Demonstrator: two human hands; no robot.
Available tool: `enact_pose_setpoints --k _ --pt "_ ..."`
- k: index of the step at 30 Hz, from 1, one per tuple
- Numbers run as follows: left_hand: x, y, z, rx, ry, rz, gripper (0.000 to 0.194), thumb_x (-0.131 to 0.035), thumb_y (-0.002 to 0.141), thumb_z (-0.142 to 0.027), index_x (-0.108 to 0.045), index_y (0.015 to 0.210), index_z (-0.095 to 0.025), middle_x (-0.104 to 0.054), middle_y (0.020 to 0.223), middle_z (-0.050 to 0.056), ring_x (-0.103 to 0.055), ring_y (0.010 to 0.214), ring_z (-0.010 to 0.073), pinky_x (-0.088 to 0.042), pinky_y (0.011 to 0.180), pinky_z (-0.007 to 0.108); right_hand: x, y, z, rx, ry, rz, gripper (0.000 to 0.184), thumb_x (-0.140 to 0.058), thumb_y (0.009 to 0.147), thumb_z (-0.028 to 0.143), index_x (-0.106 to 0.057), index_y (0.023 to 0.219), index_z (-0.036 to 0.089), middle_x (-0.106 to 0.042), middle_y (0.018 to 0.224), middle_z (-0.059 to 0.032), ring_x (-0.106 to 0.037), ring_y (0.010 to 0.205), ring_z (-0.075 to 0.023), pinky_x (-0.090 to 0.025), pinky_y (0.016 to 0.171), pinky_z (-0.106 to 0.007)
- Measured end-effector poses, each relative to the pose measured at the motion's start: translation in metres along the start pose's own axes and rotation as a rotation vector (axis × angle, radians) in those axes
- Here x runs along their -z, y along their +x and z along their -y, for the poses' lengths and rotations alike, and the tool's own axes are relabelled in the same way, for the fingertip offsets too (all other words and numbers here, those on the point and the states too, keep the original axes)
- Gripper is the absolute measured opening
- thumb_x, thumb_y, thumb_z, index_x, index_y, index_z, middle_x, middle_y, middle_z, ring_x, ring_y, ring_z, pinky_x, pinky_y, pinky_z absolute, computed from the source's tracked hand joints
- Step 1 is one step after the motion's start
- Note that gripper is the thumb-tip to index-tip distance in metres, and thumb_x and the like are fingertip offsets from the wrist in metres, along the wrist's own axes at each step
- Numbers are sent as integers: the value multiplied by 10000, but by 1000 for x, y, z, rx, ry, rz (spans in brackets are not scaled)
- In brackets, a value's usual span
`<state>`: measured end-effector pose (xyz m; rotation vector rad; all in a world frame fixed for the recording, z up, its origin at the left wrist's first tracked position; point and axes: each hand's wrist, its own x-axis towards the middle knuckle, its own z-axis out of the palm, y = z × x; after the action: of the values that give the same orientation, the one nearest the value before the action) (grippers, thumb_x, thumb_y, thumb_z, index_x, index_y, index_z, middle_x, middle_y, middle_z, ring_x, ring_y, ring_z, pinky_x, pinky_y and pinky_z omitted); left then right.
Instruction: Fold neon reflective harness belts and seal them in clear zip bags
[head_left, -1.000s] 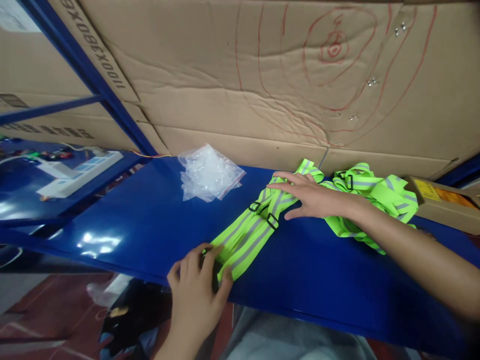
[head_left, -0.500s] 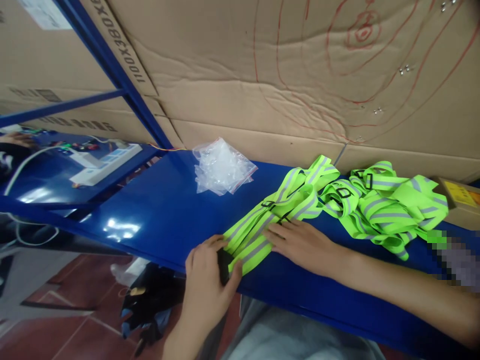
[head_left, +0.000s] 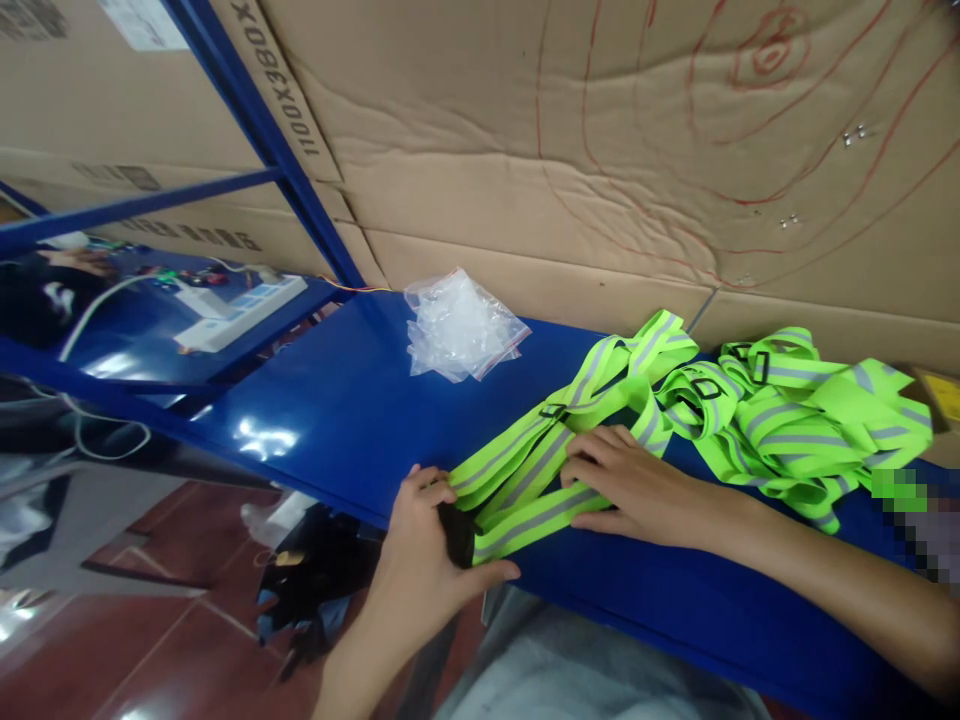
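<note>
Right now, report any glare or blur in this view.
Head view: white glare on the blue tabletop, left of the plastic bags; slight softness overall, the far hand at the left edge indistinct; a pixelated patch at the right edge.

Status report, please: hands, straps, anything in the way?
Left hand at near end of straps; right hand over one strap. Tangled strap pile close beside them.
</note>
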<state>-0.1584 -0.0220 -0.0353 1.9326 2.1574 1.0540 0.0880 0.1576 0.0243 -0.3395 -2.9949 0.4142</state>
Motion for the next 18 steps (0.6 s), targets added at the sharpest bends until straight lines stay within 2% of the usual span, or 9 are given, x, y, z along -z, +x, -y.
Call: enact_pose_setpoints --k 3,5,8,11,13,15,18 --pt "1 2 -1 -32 9 7 886 -851 639 -700 -366 1210 -227 -455 1283 151 -478 1319 435 -441 1063 684 10 -2 3 -33 83 37 109 -681 958 270 -607 957 190 -670 1035 -58 -601 982 -224 -440 923 -381" --pt "1 3 -2 -35 35 23 863 -858 651 -668 -381 1216 -222 -470 1274 149 -477 1317 435 -440 1065 683 17 -5 5 -99 102 116 61 -639 986 259 -611 988 205 -691 956 -32 -624 904 -213 -445 844 -340" --pt "1 4 -5 -40 92 49 747 -843 710 -579 -408 1197 -216 -493 1262 147 -475 1308 427 -432 1070 685 39 -12 6 -209 98 215 150 -594 1015 335 -640 1129 250 -718 984 -35 -672 882 -230 -438 741 -309" --pt "1 5 -9 -45 129 62 634 -790 773 -526 -422 1182 -210 -502 1258 148 -482 1297 412 -442 1062 669 73 -10 3 -220 88 304 173 -587 1011 394 -687 1030 255 -715 911 -29 -686 851 -231 -425 690 -291" --pt "2 6 -11 -45 134 68 590 -762 801 -513 -428 1179 -207 -507 1245 146 -500 1271 399 -464 1042 650 95 2 -3 -206 104 375 173 -615 991 395 -702 963 248 -713 868 -17 -681 791 -211 -412 647 -277" --pt "2 7 -13 -52 137 67 563 -746 819 -509 -434 1175 -204 -515 1218 140 -523 1235 385 -485 1017 633 106 21 -11 -187 132 399 145 -627 980 364 -713 1008 251 -732 897 -8 -683 766 -193 -413 639 -269" --pt "1 8 -13 -82 155 43 528 -731 830 -479 -441 1172 -199 -526 1187 137 -539 1207 380 -495 999 625 99 56 -23 -158 29 332 155 -604 983 323 -707 1069 246 -753 1030 -30 -695 910 -228 -418 754 -298"
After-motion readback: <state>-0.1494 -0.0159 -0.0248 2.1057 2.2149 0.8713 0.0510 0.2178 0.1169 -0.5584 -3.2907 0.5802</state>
